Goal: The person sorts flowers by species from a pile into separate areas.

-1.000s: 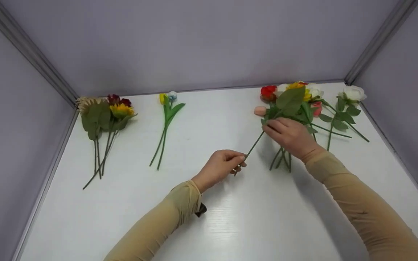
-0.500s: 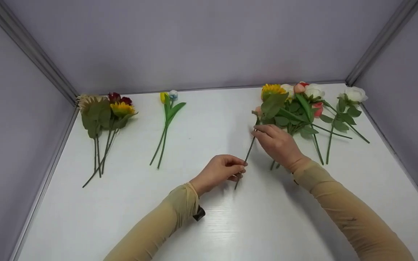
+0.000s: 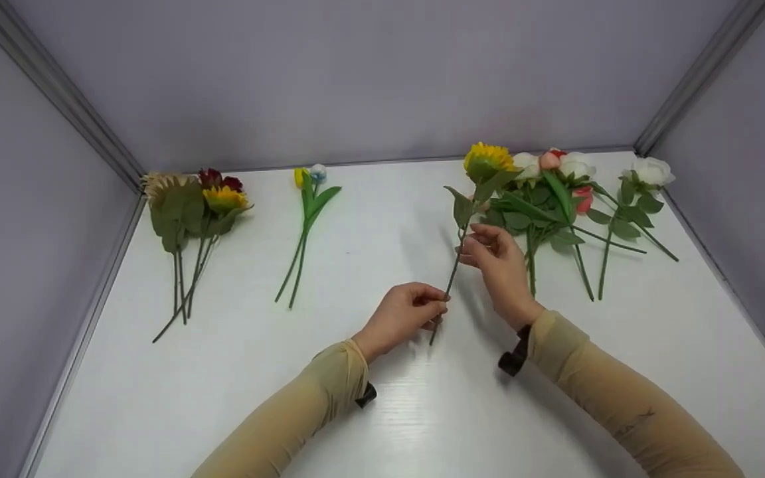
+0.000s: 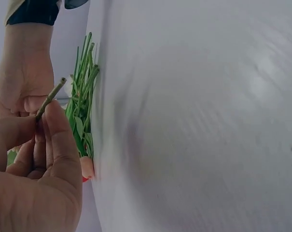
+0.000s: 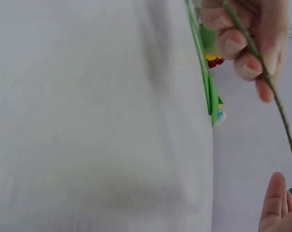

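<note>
A yellow artificial sunflower (image 3: 489,160) is held up at a slant, its leafy stem running down between both hands. My left hand (image 3: 406,315) pinches the lower stem, and the cut end sticks out past the fingers in the left wrist view. Higher up, just below the leaves, my right hand (image 3: 499,265) has its thumb and fingers at the stem. In the right wrist view the bare stem (image 5: 283,113) bends between the two hands. Behind the right hand lies a pile of flowers with white roses (image 3: 575,166), a peach tulip (image 3: 550,160) and green leaves.
At the far left lies a bunch with a sunflower (image 3: 224,198), dark red blooms (image 3: 210,178) and a beige flower (image 3: 163,186). Two tulips, yellow (image 3: 300,177) and blue-white (image 3: 318,173), lie left of centre. A separate white rose (image 3: 651,171) is at right. Grey walls enclose the white table (image 3: 382,425).
The sunflower has moved left, away from the pile, and now stands more upright with its head higher. My right hand has turned and shifted left; the left hand keeps its pinch, slightly lower.
</note>
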### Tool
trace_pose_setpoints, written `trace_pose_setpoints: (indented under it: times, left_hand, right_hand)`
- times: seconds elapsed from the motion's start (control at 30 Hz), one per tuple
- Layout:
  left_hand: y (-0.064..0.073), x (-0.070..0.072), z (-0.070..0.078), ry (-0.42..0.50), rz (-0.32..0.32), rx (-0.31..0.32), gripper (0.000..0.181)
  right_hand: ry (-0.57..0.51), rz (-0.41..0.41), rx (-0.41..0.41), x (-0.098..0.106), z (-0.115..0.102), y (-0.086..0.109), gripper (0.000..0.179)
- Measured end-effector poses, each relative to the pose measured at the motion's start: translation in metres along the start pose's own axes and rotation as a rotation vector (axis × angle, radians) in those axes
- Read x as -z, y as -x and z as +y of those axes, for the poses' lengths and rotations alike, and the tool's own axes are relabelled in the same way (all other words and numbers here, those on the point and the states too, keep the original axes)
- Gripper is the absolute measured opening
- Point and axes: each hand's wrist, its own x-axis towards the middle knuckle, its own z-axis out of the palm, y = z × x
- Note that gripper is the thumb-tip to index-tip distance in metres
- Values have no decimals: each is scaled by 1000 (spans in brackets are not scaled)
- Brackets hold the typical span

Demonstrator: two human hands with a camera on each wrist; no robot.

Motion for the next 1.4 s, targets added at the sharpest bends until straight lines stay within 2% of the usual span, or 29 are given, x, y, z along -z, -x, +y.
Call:
trace_pose_setpoints:
  times: [0.07,0.17,0.33,0.6,1.1,1.27,1.4]
  left_hand:
    - [1,-2,-1,-12,8,-4,24]
    - [2,-5,-5,-27,9,-4,23]
    - [4,-7,-9,-34,6,8,23]
    - [2,-6,-10,-28,53,3,28]
    - [0,0,-12,-66,141,-48,23]
    - [3,14,-9,-106,149,-25,22]
    - [7,40,-6,-130,179,-10,20]
  right_hand:
    - [-83,-24,-88,-1,-2,-1,46]
    - [-153,-43,-177,-1,-4,-1,45]
    - [-186,-52,-237,0,-4,-2,42]
    - [-118,-70,-234,-4,-6,-1,36]
    - [-106,-63,-219,-22,-5,0,34]
    - [-78,-80,-193,-31,-1,-1,32]
    - [17,-153,-136,-40,1,-2,30]
